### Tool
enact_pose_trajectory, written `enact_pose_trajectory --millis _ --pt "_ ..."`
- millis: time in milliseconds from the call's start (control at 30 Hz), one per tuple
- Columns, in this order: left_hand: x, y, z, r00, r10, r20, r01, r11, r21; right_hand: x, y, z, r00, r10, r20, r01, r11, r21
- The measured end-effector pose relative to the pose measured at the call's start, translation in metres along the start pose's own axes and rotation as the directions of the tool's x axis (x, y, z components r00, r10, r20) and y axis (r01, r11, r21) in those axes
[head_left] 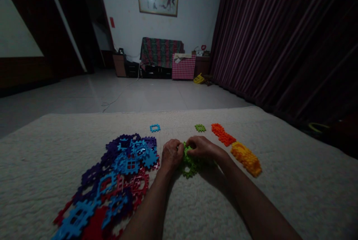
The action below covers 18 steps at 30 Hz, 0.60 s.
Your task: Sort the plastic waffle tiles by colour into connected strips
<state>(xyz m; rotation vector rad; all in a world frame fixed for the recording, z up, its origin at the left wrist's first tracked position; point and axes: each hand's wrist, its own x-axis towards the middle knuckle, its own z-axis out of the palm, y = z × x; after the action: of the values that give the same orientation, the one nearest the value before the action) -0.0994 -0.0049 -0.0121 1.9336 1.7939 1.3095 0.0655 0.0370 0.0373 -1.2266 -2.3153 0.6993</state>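
Note:
Several green interlocking plastic pieces (190, 170) with toothed edges lie in front of me, between and under my hands. My left hand (172, 153) has its fingers curled at the left edge of a green piece (187, 151). From the other side my right hand (200, 146) pinches the same piece between thumb and fingers. Parts of the green pieces are hidden beneath my right hand. A single flat green piece (200, 127) lies farther off, and a light blue frame-shaped piece (154, 128) rests to its left.
To the left spreads a heap of purple, blue and red toothed pieces (131, 165). Orange pieces (223, 134) and a stack of yellow pieces (246, 158) lie to the right. All rest on a pale quilted cover (293, 180). Beyond its edge is a tiled floor (165, 94).

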Motion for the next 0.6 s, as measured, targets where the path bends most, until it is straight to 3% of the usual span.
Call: enact_pose_trajectory --millis 233,400,600 --pt "0.002 0.006 -0.008 0.997 0.047 0.053 -0.041 0.992 -0.117 0.001 -0.003 -0.021 0.996 0.02 0.088 -0.04 0.972 0.233" --pt "0.003 0.009 -0.01 0.994 0.081 0.07 -0.065 0.976 -0.21 0.003 -0.002 -0.031 0.992 0.123 0.022 -0.121 0.9 0.418" --pt "0.006 0.007 -0.009 0.999 -0.013 0.047 0.027 0.947 -0.319 0.011 -0.003 -0.013 0.982 0.152 -0.108 -0.076 0.857 0.509"
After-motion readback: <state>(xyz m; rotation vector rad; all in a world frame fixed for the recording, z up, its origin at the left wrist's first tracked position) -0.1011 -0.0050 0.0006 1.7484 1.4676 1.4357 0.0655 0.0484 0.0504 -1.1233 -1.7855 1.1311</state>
